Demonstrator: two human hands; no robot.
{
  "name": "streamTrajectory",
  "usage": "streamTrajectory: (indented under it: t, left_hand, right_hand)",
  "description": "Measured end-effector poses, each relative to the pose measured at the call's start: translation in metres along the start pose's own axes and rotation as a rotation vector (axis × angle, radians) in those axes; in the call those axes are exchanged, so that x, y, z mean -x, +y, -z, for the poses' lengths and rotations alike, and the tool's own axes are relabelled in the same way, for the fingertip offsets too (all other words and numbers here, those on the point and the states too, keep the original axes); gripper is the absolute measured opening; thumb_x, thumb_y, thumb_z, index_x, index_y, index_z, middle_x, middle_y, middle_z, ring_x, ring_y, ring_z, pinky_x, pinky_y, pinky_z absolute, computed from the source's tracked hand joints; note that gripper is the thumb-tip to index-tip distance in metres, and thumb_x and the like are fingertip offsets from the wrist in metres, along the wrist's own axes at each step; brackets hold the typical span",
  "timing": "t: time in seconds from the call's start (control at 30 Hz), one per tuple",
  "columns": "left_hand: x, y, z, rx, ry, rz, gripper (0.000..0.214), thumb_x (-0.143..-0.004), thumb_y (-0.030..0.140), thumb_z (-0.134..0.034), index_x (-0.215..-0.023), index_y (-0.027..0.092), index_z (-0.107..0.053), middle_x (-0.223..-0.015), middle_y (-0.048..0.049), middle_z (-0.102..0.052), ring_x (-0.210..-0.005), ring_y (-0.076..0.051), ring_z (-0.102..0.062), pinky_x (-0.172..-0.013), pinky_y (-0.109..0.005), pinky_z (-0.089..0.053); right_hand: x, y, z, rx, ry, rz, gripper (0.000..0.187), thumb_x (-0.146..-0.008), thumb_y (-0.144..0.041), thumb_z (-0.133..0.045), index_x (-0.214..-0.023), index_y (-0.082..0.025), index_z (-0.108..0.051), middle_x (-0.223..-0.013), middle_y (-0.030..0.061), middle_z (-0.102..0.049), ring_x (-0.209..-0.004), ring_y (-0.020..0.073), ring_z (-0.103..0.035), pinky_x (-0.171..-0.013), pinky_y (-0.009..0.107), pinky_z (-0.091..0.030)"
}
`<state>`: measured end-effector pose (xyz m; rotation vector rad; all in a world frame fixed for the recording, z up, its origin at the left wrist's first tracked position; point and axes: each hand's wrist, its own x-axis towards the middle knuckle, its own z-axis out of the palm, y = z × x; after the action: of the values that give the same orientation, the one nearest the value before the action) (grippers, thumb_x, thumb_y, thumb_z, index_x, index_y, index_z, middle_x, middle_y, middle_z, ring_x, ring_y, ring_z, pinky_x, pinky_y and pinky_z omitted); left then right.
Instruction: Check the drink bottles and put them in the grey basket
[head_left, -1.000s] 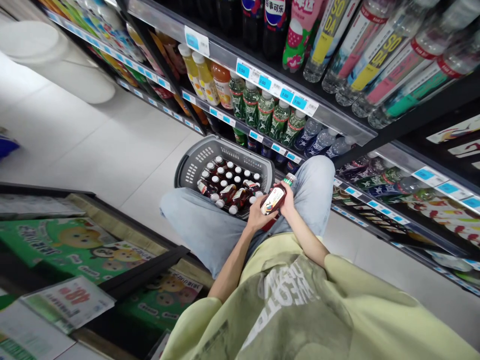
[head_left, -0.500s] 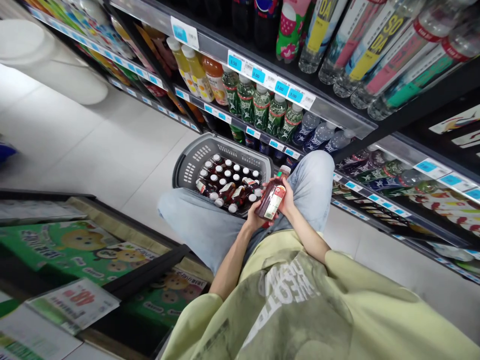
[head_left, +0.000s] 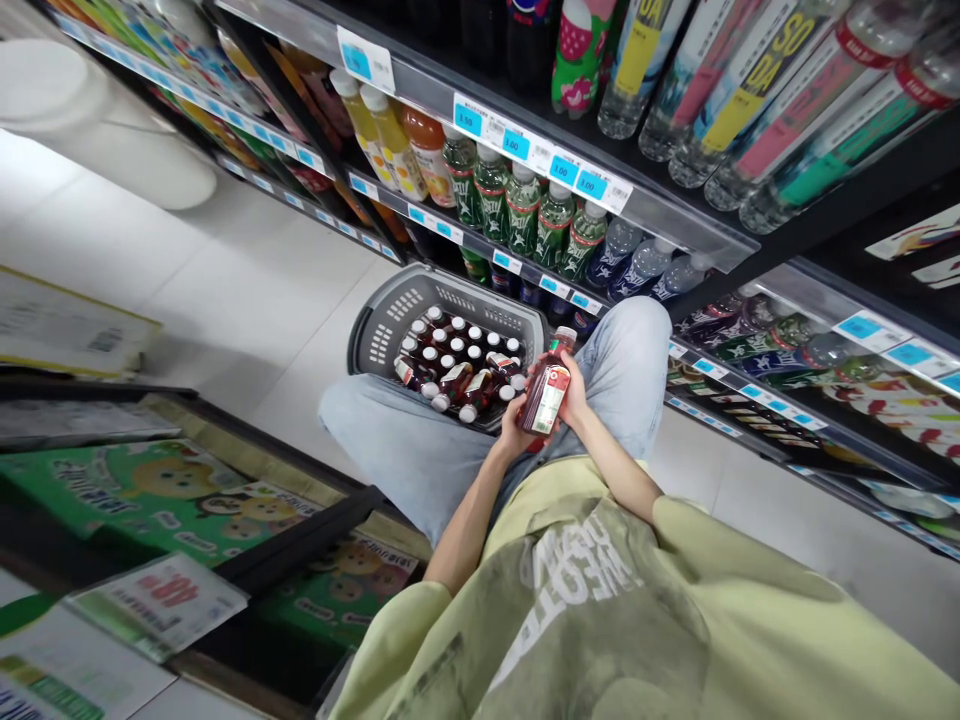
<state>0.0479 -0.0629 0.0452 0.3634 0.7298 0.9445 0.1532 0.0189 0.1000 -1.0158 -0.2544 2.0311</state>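
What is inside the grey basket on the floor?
Dark bottles with white caps fill the basket; most stand, a few lie. Its floor is covered, and the left hand and held bottle hide a near corner.

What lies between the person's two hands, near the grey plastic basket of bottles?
In the head view, a dark red drink bottle with a red-and-white label lies between the left hand and right hand; both hold it.
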Motion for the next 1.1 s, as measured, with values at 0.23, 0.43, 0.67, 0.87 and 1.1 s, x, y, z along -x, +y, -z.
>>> streamTrajectory:
  t: [0.23,0.43,0.67,0.87,1.1]
  left_hand:
    - [-0.003,-0.005,0.005,-0.036,0.056,0.002,0.090,-0.078,0.094,-0.053,-0.121,0.017,-0.070,-0.076,-0.0139,-0.075,-0.054,-0.025,-0.060,-0.051,-0.039,-0.043]
    - [-0.008,-0.012,0.013,-0.009,0.039,-0.021,0.096,-0.078,0.094,-0.055,-0.126,0.011,-0.068,-0.076,-0.0137,-0.075,-0.053,-0.024,-0.061,-0.050,-0.036,-0.042]
    - [-0.009,-0.015,0.013,-0.022,0.085,-0.020,0.097,-0.081,0.093,-0.052,-0.128,0.011,-0.069,-0.075,-0.0139,-0.075,-0.054,-0.026,-0.061,-0.049,-0.038,-0.042]
    - [-0.009,-0.013,0.011,0.035,0.031,-0.042,0.089,-0.081,0.089,-0.058,-0.123,0.012,-0.073,-0.072,-0.0127,-0.075,-0.053,-0.027,-0.063,-0.046,-0.036,-0.042]
    - [-0.010,-0.015,0.014,0.023,0.060,-0.026,0.092,-0.080,0.091,-0.057,-0.123,0.011,-0.073,-0.074,-0.0140,-0.074,-0.056,-0.028,-0.064,-0.047,-0.036,-0.043]
  right_hand:
    - [-0.001,0.000,-0.001,-0.002,0.015,-0.003,0.047,-0.096,-0.068,-0.071,-0.095,-0.021,-0.069,-0.077,0.0034,-0.076,-0.076,0.0243,-0.079,-0.066,0.034,-0.066]
    - [-0.003,0.001,0.001,-0.012,0.014,-0.006,0.049,-0.096,-0.070,-0.071,-0.094,-0.022,-0.068,-0.076,0.0032,-0.076,-0.076,0.0247,-0.079,-0.067,0.035,-0.067]
    - [-0.004,0.003,0.004,0.007,0.019,0.002,0.050,-0.095,-0.071,-0.071,-0.096,-0.021,-0.069,-0.078,0.0039,-0.077,-0.075,0.0239,-0.078,-0.066,0.034,-0.066]
    - [-0.006,0.004,0.006,0.000,0.007,0.005,0.049,-0.094,-0.071,-0.071,-0.097,-0.022,-0.068,-0.080,0.0040,-0.078,-0.075,0.0243,-0.079,-0.066,0.035,-0.066]
    - [-0.005,0.004,0.005,0.020,0.024,0.008,0.047,-0.094,-0.068,-0.071,-0.097,-0.021,-0.069,-0.078,0.0046,-0.078,-0.077,0.0257,-0.079,-0.065,0.035,-0.066]
